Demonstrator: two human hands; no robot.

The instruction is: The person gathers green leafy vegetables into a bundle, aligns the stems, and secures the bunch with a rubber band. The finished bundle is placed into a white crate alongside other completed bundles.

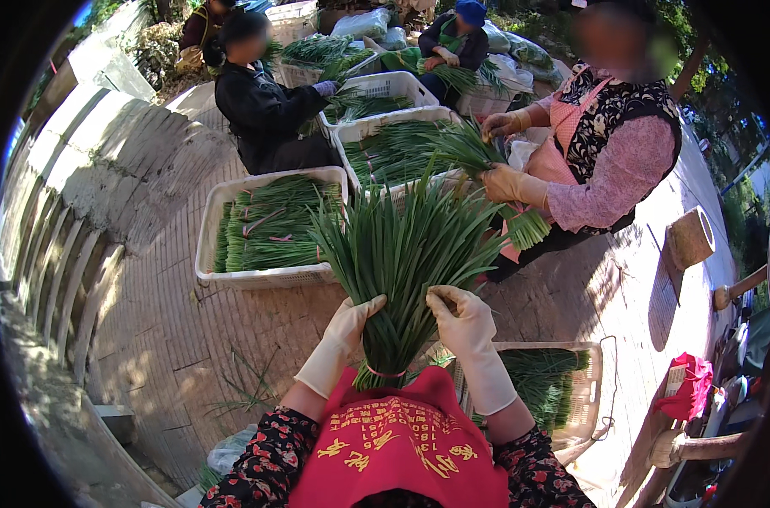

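Note:
A large bunch of long flat green leaves, likely Chinese chives (397, 254), stands fanned out before me, its tied base against my red apron (397, 438). A pinkish band (385, 373) rings it near the cut ends. My left hand (353, 320), in a cream rubber glove, touches the bunch's left side with thumb and fingers. On the right side, my right hand (464, 317), gloved alike, has thumb and forefinger bent close together at the leaf edge; whether leaves are pinched between them cannot be told.
White plastic crates of banded bunches stand at front left (270, 276), further back (391, 117) and by my right arm (594, 387). A co-worker at right (600, 146) holds another bunch; others sit behind. Loose leaves (251, 387) lie on the paving. A concrete cylinder (689, 238) stands at right.

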